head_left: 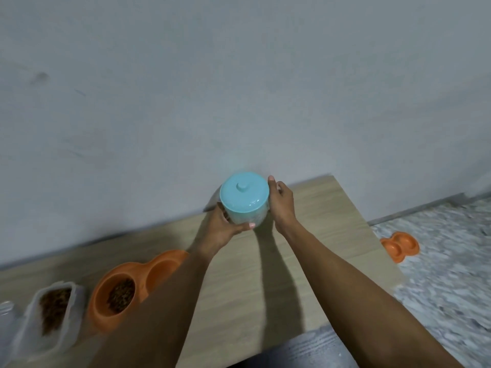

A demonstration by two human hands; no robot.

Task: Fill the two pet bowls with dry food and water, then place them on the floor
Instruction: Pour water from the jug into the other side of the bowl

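A jar with a light-blue knobbed lid (244,197) stands on the wooden table (318,235) near the wall. My left hand (223,229) grips its left and front side, thumb across the front. My right hand (281,203) holds its right side with fingers curled behind it. An orange double pet bowl (125,293) lies on the table at the left; its near well holds brown dry food, its far well looks empty and is partly hidden by my left arm. A second orange double bowl (400,245) sits on the speckled floor at the right.
A clear plastic container of brown kibble (50,314) stands open at the table's left end. Beside it, at the frame's left edge, is the top of a clear bottle (6,309). A grey wall rises right behind the table. The table's right edge drops to the floor.
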